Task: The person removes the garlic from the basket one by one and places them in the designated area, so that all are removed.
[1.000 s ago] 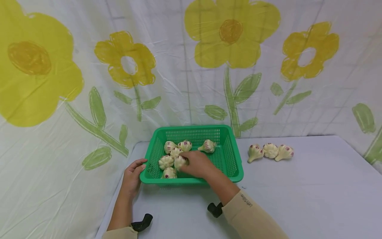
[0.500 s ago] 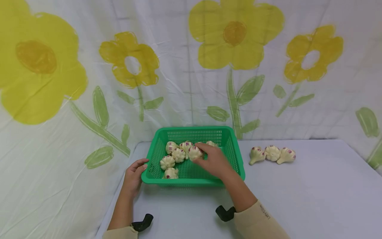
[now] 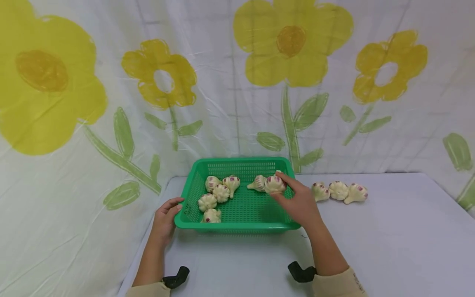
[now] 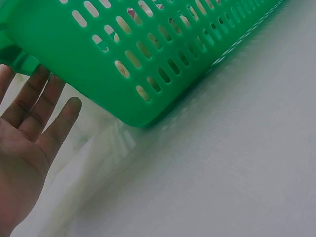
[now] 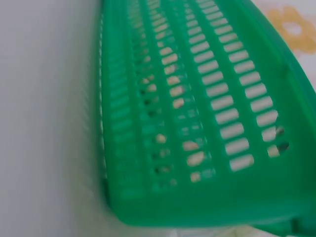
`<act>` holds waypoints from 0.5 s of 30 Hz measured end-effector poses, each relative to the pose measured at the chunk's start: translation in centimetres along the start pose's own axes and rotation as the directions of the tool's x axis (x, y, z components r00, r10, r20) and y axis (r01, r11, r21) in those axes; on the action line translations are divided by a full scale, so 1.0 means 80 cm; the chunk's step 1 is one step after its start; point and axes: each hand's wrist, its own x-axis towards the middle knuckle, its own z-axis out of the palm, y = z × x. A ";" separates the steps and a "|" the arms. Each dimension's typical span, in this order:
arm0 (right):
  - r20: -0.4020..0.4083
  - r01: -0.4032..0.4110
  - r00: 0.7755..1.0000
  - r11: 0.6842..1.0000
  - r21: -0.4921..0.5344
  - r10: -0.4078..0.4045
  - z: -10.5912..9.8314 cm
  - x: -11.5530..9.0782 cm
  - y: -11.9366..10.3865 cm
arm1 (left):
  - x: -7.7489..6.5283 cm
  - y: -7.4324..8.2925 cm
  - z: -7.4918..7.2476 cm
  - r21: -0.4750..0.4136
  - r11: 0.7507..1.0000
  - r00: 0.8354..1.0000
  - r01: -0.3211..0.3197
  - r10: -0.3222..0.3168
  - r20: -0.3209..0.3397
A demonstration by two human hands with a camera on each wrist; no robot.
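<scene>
A garlic bulb (image 3: pixel 275 185) with purple streaks is pinched between the thumb and fingers of my right hand (image 3: pixel 299 203). That hand reaches over the right side of the green basket (image 3: pixel 237 225), holding the bulb beside another garlic bulb (image 3: pixel 258 183) inside. My left hand (image 3: pixel 165 220) touches the basket's left rim. In the left wrist view its fingers (image 4: pixel 37 106) stretch out nearly straight, with some tips under the rim. Several bulbs, such as a front one (image 3: pixel 212 215), cluster in the basket's left half. The right wrist view shows the perforated basket wall (image 5: pixel 197 192), not the hand.
Three garlic bulbs (image 3: pixel 338 190) lie in a row on the white-covered table (image 3: pixel 393 239) to the right of the basket. Close behind the basket hangs a white curtain (image 3: pixel 219 132) with yellow flowers. It also runs along the table's left side.
My right hand has lifted a garlic bulb from the left cluster and carried it right, to beside the bulb at the basket's back right. My left hand has stayed at the rim.
</scene>
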 end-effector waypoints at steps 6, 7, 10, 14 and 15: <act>-0.080 -0.030 0.996 0.999 0.019 0.032 -0.025 -0.003 0.010 | -0.001 0.002 -0.001 0.007 1.000 1.000 0.003 -0.003 0.007; -0.088 -0.044 0.995 0.999 0.011 0.045 -0.029 -0.004 0.012 | -0.001 0.002 -0.001 0.009 1.000 1.000 0.005 -0.005 0.006; -0.102 -0.103 0.990 0.994 -0.022 0.100 -0.045 -0.006 0.021 | -0.001 0.001 -0.002 0.014 1.000 1.000 0.006 -0.006 0.003; -0.096 -0.228 0.971 0.970 -0.084 0.220 -0.070 -0.011 0.038 | 0.000 0.000 -0.002 0.008 1.000 1.000 -0.006 0.006 0.008; -0.093 -0.261 0.963 0.961 -0.095 0.252 -0.077 -0.012 0.043 | 0.000 -0.001 -0.002 0.005 1.000 1.000 -0.010 0.010 0.011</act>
